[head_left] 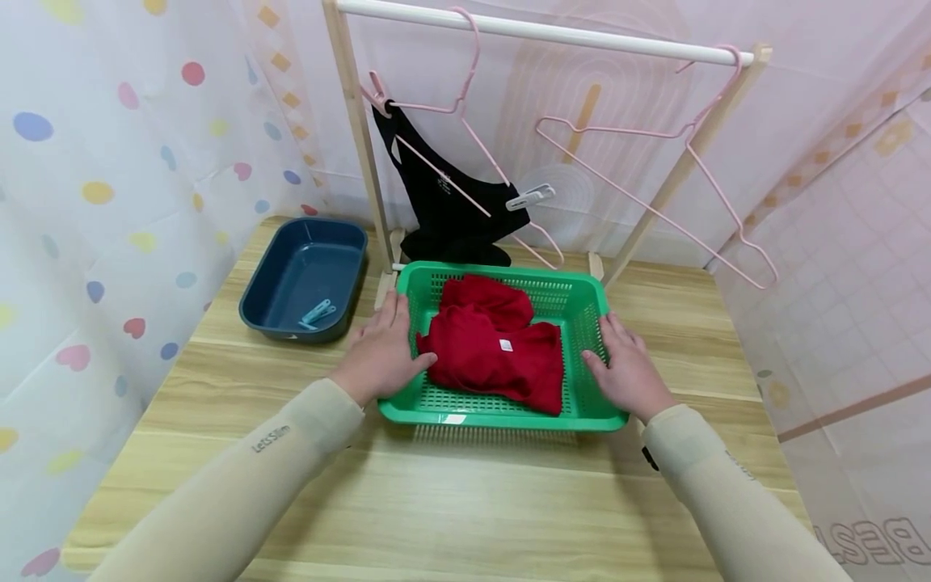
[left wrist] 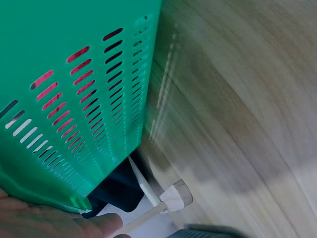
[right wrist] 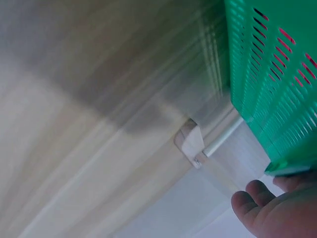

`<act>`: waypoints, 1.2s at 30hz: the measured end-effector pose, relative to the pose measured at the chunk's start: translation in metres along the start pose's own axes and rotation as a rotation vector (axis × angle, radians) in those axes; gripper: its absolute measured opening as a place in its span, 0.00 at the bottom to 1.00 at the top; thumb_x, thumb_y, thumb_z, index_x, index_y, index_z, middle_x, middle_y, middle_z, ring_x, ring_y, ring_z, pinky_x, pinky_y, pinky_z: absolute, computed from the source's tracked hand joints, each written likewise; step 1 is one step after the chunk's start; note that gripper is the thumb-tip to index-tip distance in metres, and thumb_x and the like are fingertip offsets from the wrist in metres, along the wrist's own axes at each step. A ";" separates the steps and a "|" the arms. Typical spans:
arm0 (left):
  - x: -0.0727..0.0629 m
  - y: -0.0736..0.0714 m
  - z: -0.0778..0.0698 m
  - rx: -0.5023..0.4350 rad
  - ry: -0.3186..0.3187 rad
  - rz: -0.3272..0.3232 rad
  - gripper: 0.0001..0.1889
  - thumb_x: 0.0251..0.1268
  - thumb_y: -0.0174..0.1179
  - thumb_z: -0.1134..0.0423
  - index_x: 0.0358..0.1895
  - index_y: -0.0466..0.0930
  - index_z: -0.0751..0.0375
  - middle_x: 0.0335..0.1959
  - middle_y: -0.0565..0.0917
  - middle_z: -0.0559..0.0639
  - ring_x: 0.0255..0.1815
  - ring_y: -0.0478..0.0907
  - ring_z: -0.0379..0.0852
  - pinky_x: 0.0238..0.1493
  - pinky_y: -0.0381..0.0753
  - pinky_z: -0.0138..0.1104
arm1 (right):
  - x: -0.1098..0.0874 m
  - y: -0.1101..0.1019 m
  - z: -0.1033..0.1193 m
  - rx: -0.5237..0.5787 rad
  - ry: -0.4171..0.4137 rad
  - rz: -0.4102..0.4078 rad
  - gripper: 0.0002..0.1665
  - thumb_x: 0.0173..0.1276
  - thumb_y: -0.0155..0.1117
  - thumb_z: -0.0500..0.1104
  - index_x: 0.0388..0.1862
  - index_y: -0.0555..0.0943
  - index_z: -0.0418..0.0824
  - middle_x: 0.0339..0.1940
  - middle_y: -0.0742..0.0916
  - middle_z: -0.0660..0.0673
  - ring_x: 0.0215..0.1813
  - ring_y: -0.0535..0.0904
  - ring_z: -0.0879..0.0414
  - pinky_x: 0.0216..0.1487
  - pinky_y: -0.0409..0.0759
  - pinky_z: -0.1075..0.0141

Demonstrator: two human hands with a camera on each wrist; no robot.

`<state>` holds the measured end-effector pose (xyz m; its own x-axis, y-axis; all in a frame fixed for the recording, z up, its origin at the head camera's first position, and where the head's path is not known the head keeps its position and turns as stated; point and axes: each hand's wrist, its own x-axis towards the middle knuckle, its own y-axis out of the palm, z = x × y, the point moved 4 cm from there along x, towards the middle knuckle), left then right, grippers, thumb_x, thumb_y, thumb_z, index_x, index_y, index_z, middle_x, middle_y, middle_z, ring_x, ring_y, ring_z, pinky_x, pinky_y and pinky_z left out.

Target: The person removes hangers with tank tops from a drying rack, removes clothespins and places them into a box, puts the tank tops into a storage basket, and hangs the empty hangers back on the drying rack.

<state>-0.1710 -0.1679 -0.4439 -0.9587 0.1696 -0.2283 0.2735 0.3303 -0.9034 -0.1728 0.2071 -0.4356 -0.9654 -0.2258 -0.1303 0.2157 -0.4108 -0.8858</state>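
Note:
A green plastic basket [head_left: 502, 421] with slotted walls stands between both hands, in front of a garment rack. In it lies a crumpled red garment [head_left: 494, 347] with a small white label. My left hand [head_left: 381, 347] holds the basket's left rim, thumb reaching inside and fingers along the outside. On the opposite rim my right hand [head_left: 625, 364] has the same hold, thumb inside. Red cloth shows through the basket slots in both wrist views. Fingers of the right hand [right wrist: 277, 208] appear beside the rim in the right wrist view.
Behind the basket, a black garment [head_left: 444, 194] hangs from a pink hanger [head_left: 465, 81] with a pink clip and a pale clip [head_left: 531, 197]. Another pink hanger [head_left: 655, 133] hangs at right on the rack's white bar [head_left: 553, 32]. A blue basin [head_left: 305, 230] holds light-blue clips [head_left: 317, 313].

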 end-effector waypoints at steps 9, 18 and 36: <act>0.005 0.000 -0.004 0.001 -0.002 -0.004 0.59 0.73 0.61 0.37 0.86 0.31 0.66 0.88 0.32 0.62 0.89 0.38 0.65 0.80 0.52 0.69 | 0.007 -0.022 0.006 -0.135 -0.043 0.111 0.44 0.84 0.55 0.50 0.83 0.54 0.25 0.85 0.57 0.25 0.83 0.53 0.24 0.82 0.53 0.34; 0.011 0.002 -0.006 0.015 -0.003 -0.020 0.59 0.73 0.61 0.37 0.86 0.32 0.66 0.88 0.34 0.63 0.88 0.41 0.67 0.80 0.52 0.69 | 0.030 -0.061 0.044 -0.033 -0.086 0.101 0.45 0.84 0.54 0.53 0.86 0.51 0.30 0.85 0.60 0.29 0.84 0.58 0.29 0.83 0.55 0.36; 0.017 0.002 -0.006 0.048 -0.023 -0.024 0.59 0.72 0.61 0.35 0.86 0.32 0.65 0.89 0.35 0.62 0.86 0.50 0.70 0.81 0.52 0.68 | 0.075 -0.092 0.133 0.142 -0.214 -0.057 0.28 0.86 0.51 0.45 0.78 0.68 0.36 0.73 0.80 0.34 0.71 0.79 0.39 0.74 0.74 0.44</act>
<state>-0.1858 -0.1588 -0.4476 -0.9666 0.1410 -0.2138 0.2468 0.2893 -0.9249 -0.2457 0.1109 -0.3045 -0.9270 -0.3740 0.0281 0.1951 -0.5448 -0.8156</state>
